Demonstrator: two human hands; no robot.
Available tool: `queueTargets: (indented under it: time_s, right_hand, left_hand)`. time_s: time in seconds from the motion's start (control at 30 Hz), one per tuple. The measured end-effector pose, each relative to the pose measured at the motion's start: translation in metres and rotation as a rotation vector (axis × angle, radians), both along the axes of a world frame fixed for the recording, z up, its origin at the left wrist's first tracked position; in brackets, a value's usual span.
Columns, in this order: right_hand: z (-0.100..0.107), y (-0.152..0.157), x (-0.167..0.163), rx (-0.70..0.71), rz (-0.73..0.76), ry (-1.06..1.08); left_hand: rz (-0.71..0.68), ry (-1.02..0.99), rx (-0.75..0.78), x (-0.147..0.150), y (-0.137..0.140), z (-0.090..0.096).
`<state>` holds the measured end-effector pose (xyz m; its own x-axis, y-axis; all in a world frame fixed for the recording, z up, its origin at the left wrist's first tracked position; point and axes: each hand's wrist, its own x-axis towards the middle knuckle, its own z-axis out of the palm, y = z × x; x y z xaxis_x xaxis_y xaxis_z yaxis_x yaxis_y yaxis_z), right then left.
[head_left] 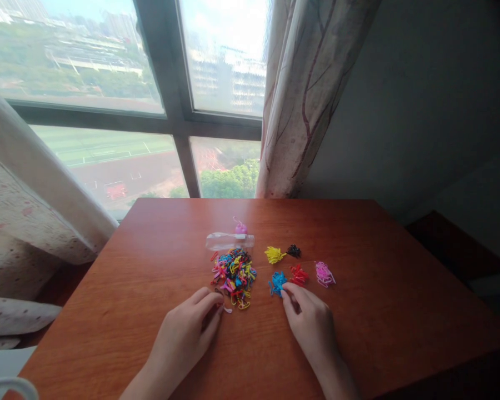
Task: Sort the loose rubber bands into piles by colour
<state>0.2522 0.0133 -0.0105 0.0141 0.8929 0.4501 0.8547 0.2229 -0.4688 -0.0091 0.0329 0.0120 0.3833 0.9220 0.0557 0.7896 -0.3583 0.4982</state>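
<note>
My left hand point(191, 322) is at the near left edge of a mixed-colour pile of small elastic hair bands point(233, 273). Its thumb and forefinger are pinched together, with a pale pink hair band point(228, 310) showing at the tips. To the right, my right hand point(310, 315) has its thumb and forefinger closed at the near edge of a blue heap of hair bands point(278, 282). Whatever lies between those fingertips is hidden. Around it are separate heaps of red bands point(299, 275), yellow bands point(274, 255), black bands point(294, 251) and pink bands point(325, 274).
Behind the mixed pile, a clear plastic bottle point(225, 241) lies on its side, with a pink cap with a loop point(240, 228) beside it. The brown wooden table point(400, 311) reaches back to a window point(179, 128) with curtains point(304, 100).
</note>
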Motion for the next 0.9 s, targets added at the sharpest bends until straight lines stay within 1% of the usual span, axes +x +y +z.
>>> queueTargets:
  time_s: [0.3, 0.47, 0.73, 0.9]
  right_hand:
    - [0.000, -0.003, -0.002, 0.015, -0.011, -0.002]
    - [0.003, -0.008, -0.014, 0.022, 0.003, 0.043]
    - [-0.001, -0.011, -0.050, -0.067, 0.137, 0.098]
    - [0.002, -0.009, -0.059, -0.114, 0.167, 0.108]
  left_hand:
    - [-0.011, -0.025, 0.028, -0.002, -0.001, -0.003]
    - [-0.008, -0.025, 0.019, -0.001, 0.000, -0.004]
    - [0.021, 0.014, -0.003, 0.001, 0.000, -0.003]
    - [0.018, 0.036, -0.033, 0.001, 0.001, -0.003]
